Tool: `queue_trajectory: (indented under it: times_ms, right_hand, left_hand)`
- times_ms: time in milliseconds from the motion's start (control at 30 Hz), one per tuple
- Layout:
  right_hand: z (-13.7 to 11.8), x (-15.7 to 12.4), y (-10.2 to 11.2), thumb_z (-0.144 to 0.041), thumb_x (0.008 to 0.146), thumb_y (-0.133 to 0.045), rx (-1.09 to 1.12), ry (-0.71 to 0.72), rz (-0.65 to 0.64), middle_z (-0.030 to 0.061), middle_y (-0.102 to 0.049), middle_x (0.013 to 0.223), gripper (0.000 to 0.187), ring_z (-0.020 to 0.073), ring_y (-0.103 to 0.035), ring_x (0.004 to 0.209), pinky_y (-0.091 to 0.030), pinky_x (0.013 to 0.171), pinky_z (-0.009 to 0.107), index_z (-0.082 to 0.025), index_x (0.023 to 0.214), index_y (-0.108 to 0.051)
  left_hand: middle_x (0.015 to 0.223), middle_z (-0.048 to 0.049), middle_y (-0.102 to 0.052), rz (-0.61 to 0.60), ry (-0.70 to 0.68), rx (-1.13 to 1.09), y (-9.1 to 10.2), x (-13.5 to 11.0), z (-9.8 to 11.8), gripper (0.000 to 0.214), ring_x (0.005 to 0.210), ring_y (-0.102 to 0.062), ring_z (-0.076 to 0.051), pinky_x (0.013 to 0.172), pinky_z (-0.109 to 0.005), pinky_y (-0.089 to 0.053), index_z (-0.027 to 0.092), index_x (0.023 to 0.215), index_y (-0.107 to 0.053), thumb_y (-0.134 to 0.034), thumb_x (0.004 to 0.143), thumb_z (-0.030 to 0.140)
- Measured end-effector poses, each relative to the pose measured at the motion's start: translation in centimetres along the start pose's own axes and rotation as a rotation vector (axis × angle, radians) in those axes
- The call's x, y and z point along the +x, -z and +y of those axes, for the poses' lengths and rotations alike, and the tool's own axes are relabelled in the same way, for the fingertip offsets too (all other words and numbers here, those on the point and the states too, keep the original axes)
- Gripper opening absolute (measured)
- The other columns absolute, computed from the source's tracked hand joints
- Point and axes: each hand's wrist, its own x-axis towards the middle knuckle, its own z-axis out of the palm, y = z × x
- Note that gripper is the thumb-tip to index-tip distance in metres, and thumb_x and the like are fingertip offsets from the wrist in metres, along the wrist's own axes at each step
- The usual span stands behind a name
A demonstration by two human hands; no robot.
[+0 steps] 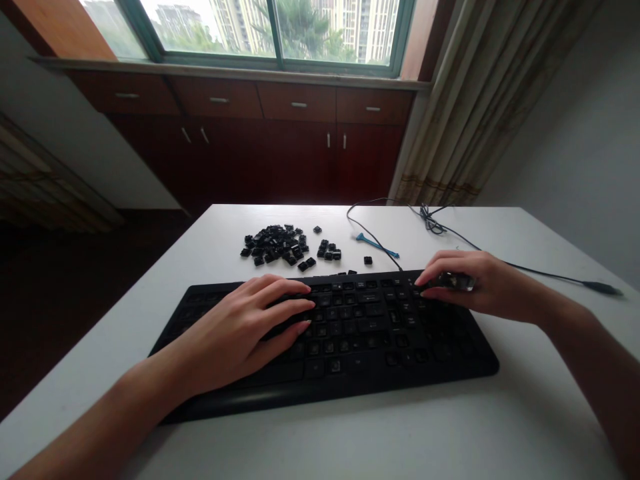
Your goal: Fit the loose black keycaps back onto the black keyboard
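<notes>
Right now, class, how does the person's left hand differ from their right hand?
The left hand lies over the left half of the black keyboard, fingers spread, holding nothing visible; the right hand sits at the keyboard's far right, fingers curled round a small dark object. Both are bare and over the keys.

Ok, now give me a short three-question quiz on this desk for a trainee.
1. True or false: the blue pry tool lies on the white table, not on the black keyboard.
2. Multiple choice: where are the loose black keycaps? A) mostly in a pile beyond the keyboard, B) on the windowsill, C) inside a drawer.
3. Where do the left hand and right hand rest?

Key: 1 true; 2 A; 3 on the keyboard.
</notes>
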Motion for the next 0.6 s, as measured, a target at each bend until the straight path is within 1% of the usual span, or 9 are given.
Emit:
queue_trajectory:
  times_ms: [100,167,267,333,400,467,600]
  right_hand:
    - [0.7,0.4,-0.1,-0.039,0.087,-0.072,-0.017,0.048,0.026,0.0028,-0.073,0.091,0.017,0.0174,-0.069,0.080,-0.054,0.072,0.029,-0.024,0.095,-0.074]
    - [1.3,0.3,-0.3,-0.038,0.087,-0.072,-0.056,0.086,0.041,0.0033,-0.073,0.090,0.016,0.0172,-0.068,0.076,-0.054,0.069,0.029,-0.024,0.094,-0.075]
    - [2.1,-0.5,-0.8,-0.031,0.089,-0.071,-0.095,0.146,0.094,0.0048,-0.072,0.098,0.019,0.0175,-0.069,0.081,-0.055,0.071,0.029,-0.025,0.106,-0.075]
    - [2.6,-1.4,-1.1,-0.025,0.090,-0.069,-0.100,0.179,0.121,0.0061,-0.071,0.105,0.029,0.0184,-0.069,0.087,-0.056,0.075,0.029,-0.027,0.119,-0.072]
    - [2.8,-2.2,-1.1,-0.020,0.091,-0.066,-0.097,0.195,0.119,0.0067,-0.069,0.111,0.039,0.0194,-0.069,0.092,-0.057,0.078,0.030,-0.028,0.128,-0.068]
    - [2.8,-2.8,-1.1,-0.017,0.091,-0.063,-0.094,0.198,0.104,0.0064,-0.069,0.115,0.040,0.0198,-0.069,0.096,-0.058,0.079,0.029,-0.030,0.130,-0.066]
    - [2.1,-3.0,-0.8,-0.015,0.092,-0.063,-0.105,0.201,0.083,0.0053,-0.069,0.118,0.035,0.0192,-0.069,0.101,-0.058,0.084,0.028,-0.029,0.123,-0.067]
  left_hand:
    - [0.133,-0.0048,-0.062,0.002,-0.003,-0.005,0.0,0.0,0.0,0.031,0.119,-0.057,-0.023,0.103,-0.041,-0.051,0.027,0.128,-0.063,-0.059,0.097,0.027]
    - [0.132,-0.0053,-0.062,0.004,-0.002,-0.013,0.1,0.0,0.1,0.030,0.119,-0.058,-0.023,0.103,-0.040,-0.051,0.026,0.127,-0.064,-0.059,0.097,0.027]
    - [0.131,-0.0060,-0.062,0.006,0.005,-0.021,0.2,0.0,0.2,0.029,0.119,-0.058,-0.024,0.103,-0.040,-0.051,0.025,0.125,-0.065,-0.059,0.097,0.027]
    - [0.131,-0.0062,-0.063,0.008,0.012,-0.027,0.2,0.0,0.3,0.029,0.119,-0.058,-0.024,0.103,-0.041,-0.051,0.025,0.125,-0.066,-0.059,0.097,0.027]
    - [0.130,-0.0063,-0.063,0.009,0.014,-0.036,0.3,0.1,0.3,0.029,0.119,-0.058,-0.024,0.103,-0.041,-0.052,0.025,0.124,-0.067,-0.059,0.096,0.026]
    - [0.130,-0.0064,-0.064,0.011,0.015,-0.044,0.3,0.2,0.4,0.029,0.119,-0.059,-0.024,0.102,-0.041,-0.052,0.025,0.124,-0.067,-0.059,0.096,0.026]
    - [0.130,-0.0059,-0.063,0.011,0.012,-0.041,0.3,0.2,0.3,0.030,0.118,-0.059,-0.025,0.102,-0.040,-0.052,0.026,0.125,-0.066,-0.060,0.095,0.026]
